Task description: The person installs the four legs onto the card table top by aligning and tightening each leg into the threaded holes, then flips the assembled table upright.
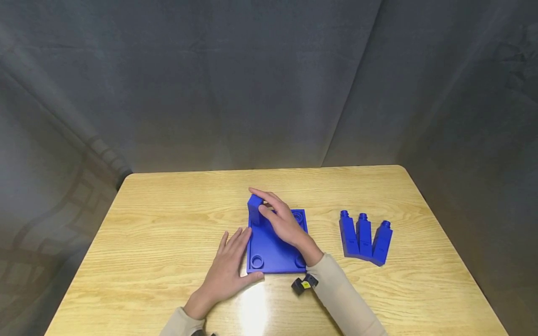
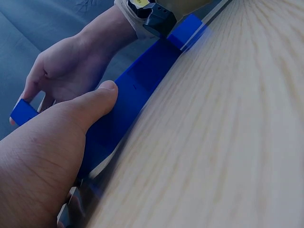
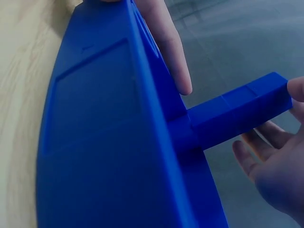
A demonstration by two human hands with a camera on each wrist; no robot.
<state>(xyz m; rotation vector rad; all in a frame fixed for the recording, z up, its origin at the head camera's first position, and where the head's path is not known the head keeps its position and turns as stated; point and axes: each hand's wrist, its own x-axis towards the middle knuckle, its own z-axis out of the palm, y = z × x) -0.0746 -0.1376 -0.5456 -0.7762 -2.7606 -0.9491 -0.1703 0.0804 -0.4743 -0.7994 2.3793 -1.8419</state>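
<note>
Standing peg [image 1: 254,205]: upright at plate's far-left corner, seated in it
Plate [image 1: 269,247]: blue, flat on counter [image 1: 168,233], round sockets at corners
Right hand [image 1: 286,224]: fingers [image 1: 261,193] pinching peg's top
Left hand [image 1: 229,266]: flat on counter, straight fingers and thumb against plate's left edge
Spare pegs [image 1: 364,238]: three, side by side, lying well right of plate

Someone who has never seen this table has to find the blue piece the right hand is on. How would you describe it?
Start at the flat blue base plate in the middle of the wooden table. At its far left corner stands one upright blue block, with the right hand on it. The three other blue blocks lie together, off to the right.
</note>
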